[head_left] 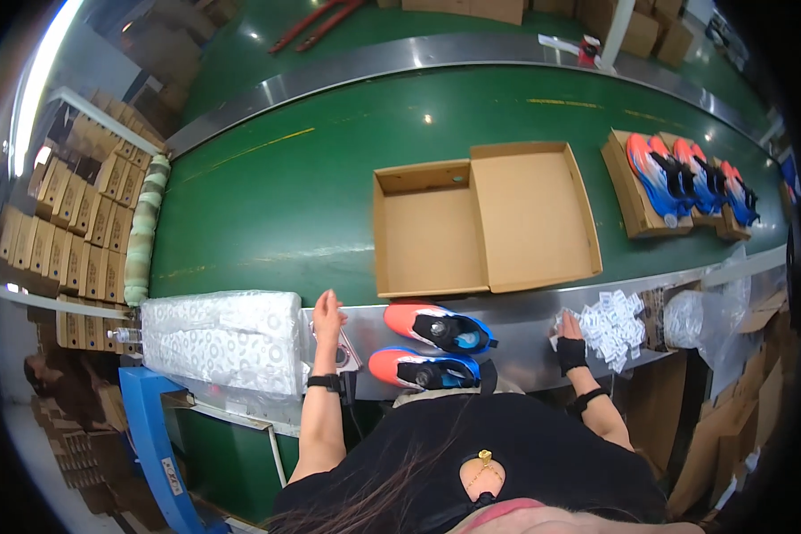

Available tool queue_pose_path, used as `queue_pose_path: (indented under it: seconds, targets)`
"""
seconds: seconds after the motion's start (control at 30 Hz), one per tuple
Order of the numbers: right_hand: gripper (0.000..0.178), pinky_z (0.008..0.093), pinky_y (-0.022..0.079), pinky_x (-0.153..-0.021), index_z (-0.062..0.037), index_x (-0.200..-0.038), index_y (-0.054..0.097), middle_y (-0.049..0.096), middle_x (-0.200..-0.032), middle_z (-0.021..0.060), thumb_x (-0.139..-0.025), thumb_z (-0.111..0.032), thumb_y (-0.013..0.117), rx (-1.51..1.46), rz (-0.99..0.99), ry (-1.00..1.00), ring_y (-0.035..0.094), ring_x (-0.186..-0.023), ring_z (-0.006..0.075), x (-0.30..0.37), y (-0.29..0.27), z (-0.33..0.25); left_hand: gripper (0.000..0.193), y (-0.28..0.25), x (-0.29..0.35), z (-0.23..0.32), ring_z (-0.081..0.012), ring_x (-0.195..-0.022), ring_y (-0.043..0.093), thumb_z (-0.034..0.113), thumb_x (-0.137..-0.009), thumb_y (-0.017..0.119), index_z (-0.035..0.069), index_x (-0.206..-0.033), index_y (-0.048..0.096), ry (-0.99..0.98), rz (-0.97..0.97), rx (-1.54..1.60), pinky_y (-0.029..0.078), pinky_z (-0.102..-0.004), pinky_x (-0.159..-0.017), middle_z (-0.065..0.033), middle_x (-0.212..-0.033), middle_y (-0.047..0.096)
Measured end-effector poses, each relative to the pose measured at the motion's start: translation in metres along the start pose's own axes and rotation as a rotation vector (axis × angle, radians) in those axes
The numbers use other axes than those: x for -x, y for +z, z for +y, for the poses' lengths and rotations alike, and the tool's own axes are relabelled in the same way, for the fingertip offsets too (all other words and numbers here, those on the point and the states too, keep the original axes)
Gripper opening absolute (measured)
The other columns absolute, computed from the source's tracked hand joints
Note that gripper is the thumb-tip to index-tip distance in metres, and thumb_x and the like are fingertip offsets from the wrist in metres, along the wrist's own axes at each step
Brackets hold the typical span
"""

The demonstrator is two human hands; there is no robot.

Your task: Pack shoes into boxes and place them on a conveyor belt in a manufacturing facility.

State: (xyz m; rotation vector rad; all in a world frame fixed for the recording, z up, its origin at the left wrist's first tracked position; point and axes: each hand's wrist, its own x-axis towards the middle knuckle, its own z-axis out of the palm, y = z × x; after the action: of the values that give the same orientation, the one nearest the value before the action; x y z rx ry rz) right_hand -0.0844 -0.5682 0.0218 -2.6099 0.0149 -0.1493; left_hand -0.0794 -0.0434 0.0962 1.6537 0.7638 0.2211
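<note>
Surface: green conveyor belt (276,196), steel ledge (516,334) along its near edge.
Left hand (327,313): fingers together, flat beside printed paper stack (222,338).
Right hand (570,343): gloved, finger state unclear, touching small white packets (612,322).
Sneakers (436,347): orange-blue pair, on ledge between hands.
Box (485,218): open cardboard, on belt.

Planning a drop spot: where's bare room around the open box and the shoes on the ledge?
Free: the green belt left of the open box, and the strip between the box and the shoe-topped boxes at right. Crowded: the metal ledge, with paper stack, left hand, two shoes, right hand and small packets.
</note>
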Motion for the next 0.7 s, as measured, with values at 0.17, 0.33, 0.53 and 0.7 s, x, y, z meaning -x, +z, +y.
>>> queue_pose_path:
  seconds: [0.17,0.33,0.53,0.7]
  targets:
    - [0.028,0.0392,0.041,-0.084,0.0013,-0.106,0.051,0.047,-0.114,0.0241,-0.08,-0.01,0.046,0.173,-0.334,0.093,0.048,-0.101,0.0387,-0.007,-0.008,-0.004,0.033,-0.094,-0.01,-0.03,-0.011,-0.047,0.051,0.029,-0.086,0.047,-0.001,-0.1,0.053,-0.029,0.247,0.242,0.041,-0.0205,-0.037,-0.0091,-0.071,0.055]
    - [0.024,0.0382,0.042,-0.078,-0.0017,-0.097,0.057,0.055,-0.101,0.021,-0.081,-0.016,0.047,0.113,0.036,0.174,0.052,-0.093,0.0363,-0.037,-0.033,-0.072,0.045,-0.223,-0.04,-0.143,-0.0286,-0.083,0.056,0.032,-0.08,0.052,0.0,-0.112,0.048,0.032,0.414,-0.812,0.046,-0.0427,-0.07,-0.0163,-0.096,0.056]
    - [0.028,0.0221,0.037,-0.046,-0.0054,-0.108,0.054,0.052,-0.068,0.001,-0.083,-0.016,0.049,-0.849,0.116,0.305,0.044,-0.05,0.008,-0.093,-0.021,-0.18,0.078,-0.211,0.002,-0.095,-0.0326,-0.128,0.011,0.054,-0.069,0.055,0.012,-0.129,0.031,-0.164,0.353,-1.015,0.013,-0.0598,-0.095,-0.0148,-0.138,0.016]
    - [0.053,0.0414,0.035,-0.087,-0.0064,-0.121,0.039,0.045,-0.114,0.0198,-0.076,-0.028,0.057,-0.09,-0.288,-0.253,0.044,-0.105,0.0329,-0.109,0.039,-0.238,0.064,-0.206,0.004,-0.089,-0.0326,-0.127,0.014,0.051,-0.076,0.049,0.015,-0.128,0.035,-0.152,0.375,-1.039,0.012,-0.0639,-0.093,-0.0158,-0.137,0.018]
